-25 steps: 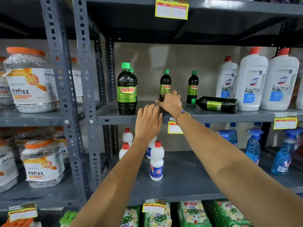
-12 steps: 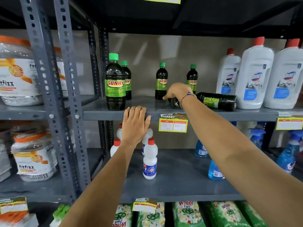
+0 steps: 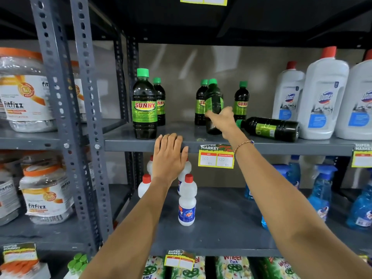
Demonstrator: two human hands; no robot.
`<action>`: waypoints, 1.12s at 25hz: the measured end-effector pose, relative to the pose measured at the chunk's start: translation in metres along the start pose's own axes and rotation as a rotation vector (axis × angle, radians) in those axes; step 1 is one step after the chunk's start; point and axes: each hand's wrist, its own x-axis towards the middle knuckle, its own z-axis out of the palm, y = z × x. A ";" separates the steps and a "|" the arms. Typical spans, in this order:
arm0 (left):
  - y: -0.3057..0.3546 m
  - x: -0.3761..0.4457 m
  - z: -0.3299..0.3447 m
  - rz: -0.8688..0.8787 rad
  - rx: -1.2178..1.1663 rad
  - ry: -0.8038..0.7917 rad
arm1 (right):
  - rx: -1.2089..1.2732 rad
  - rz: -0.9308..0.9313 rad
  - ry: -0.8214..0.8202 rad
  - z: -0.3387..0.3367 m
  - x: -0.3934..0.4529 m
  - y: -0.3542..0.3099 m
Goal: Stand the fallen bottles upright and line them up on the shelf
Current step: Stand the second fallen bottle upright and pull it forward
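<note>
Green-capped bottle (image 3: 213,105) stands gripped by right hand (image 3: 222,119); left hand (image 3: 169,156) lies flat, spread.

So the dark bottle (image 3: 213,106) the right hand (image 3: 222,119) was grabbing a moment ago was lying flat on the shelf (image 3: 261,144); now it's up on its base, just tilted a touch, green cap on top, with the hand wrapped round its lower half. It sits in front of the two small upright ones at the back. The hand has gone from reaching down over the bottle's end to gripping it from the side. Camera also crept closer and a bit lower, so the top price tag is nearly out of view.
</note>
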 end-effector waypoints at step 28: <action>-0.006 -0.002 -0.008 0.006 -0.023 -0.102 | -0.008 -0.028 -0.191 0.012 0.005 0.023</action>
